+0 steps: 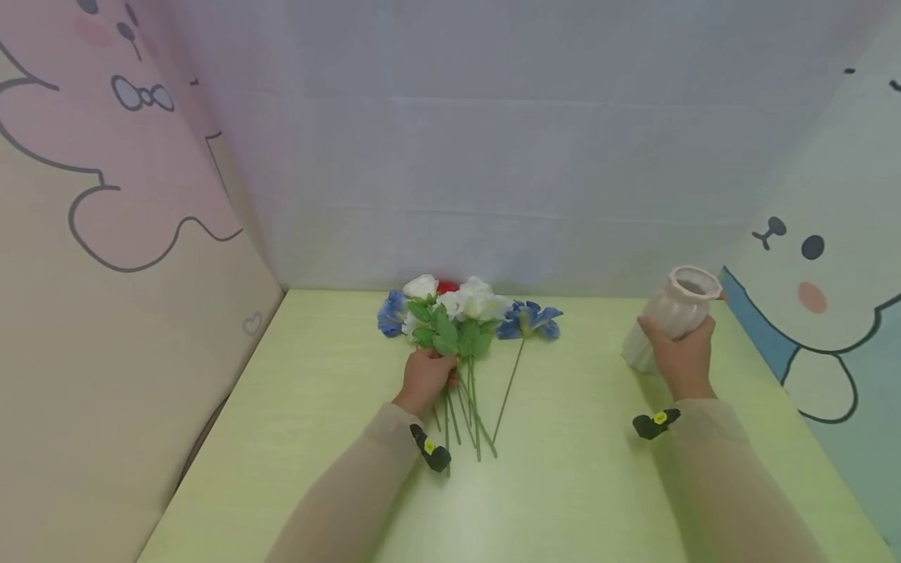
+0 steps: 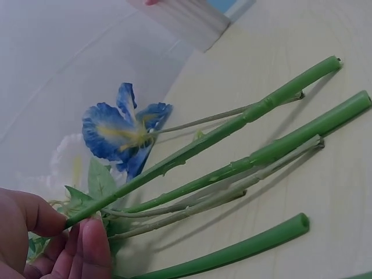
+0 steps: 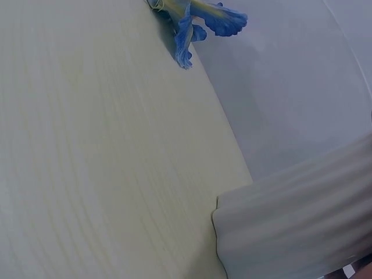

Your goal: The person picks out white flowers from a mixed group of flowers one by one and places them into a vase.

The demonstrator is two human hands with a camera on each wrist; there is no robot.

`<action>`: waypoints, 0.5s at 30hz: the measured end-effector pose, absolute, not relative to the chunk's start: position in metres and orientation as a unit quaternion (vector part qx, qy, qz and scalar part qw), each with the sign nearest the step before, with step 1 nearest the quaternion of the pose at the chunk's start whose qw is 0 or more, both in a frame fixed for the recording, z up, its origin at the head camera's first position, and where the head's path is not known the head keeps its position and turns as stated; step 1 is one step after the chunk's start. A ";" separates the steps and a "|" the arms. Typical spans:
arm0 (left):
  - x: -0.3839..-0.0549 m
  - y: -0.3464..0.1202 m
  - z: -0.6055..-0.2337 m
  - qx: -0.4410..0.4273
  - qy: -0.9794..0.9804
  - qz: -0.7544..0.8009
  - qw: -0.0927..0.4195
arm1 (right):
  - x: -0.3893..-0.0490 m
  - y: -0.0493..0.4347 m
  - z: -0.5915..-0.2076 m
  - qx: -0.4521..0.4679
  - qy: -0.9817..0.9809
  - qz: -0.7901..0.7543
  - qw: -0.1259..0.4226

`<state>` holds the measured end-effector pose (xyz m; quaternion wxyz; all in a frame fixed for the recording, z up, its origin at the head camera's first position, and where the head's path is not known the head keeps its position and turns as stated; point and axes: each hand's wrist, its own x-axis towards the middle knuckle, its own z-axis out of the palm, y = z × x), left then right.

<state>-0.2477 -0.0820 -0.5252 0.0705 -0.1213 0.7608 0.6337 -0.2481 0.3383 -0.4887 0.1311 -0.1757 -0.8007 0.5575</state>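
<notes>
Thumb and fingers of my left hand (image 1: 425, 381) pinch a green flower stem (image 2: 186, 152), just below the leaves (image 1: 445, 332) of a bunch of artificial flowers. White blooms (image 1: 477, 299), a red one (image 1: 447, 287) and a blue one (image 1: 392, 314) top the bunch, and several stems fan out toward me. Beside it on the right lies a blue iris (image 1: 529, 320) on a thin stem. My right hand (image 1: 684, 361) grips a pale ribbed vase (image 1: 677, 309) around its side. The vase leans to the right, its scalloped mouth facing up.
A pale yellow-green table (image 1: 563, 485) carries everything. Behind it hangs a plain light cloth (image 1: 493, 172). Cartoon-printed panels stand at both sides, a pink figure (image 1: 134, 211) on the left and a white bear (image 1: 845, 266) close by the vase on the right.
</notes>
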 end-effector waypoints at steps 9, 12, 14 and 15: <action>-0.246 -0.084 -0.518 -0.104 0.735 0.667 0.072 | -0.247 0.331 -0.489 -0.161 -0.801 0.562 0.125; -0.244 -0.084 -0.513 -0.096 0.728 0.675 0.070 | -0.246 0.326 -0.490 -0.153 -0.803 0.562 0.126; -0.243 -0.084 -0.510 -0.089 0.724 0.681 0.068 | -0.245 0.323 -0.491 -0.147 -0.804 0.563 0.125; -0.243 -0.084 -0.508 -0.085 0.722 0.684 0.066 | -0.245 0.322 -0.491 -0.144 -0.803 0.564 0.124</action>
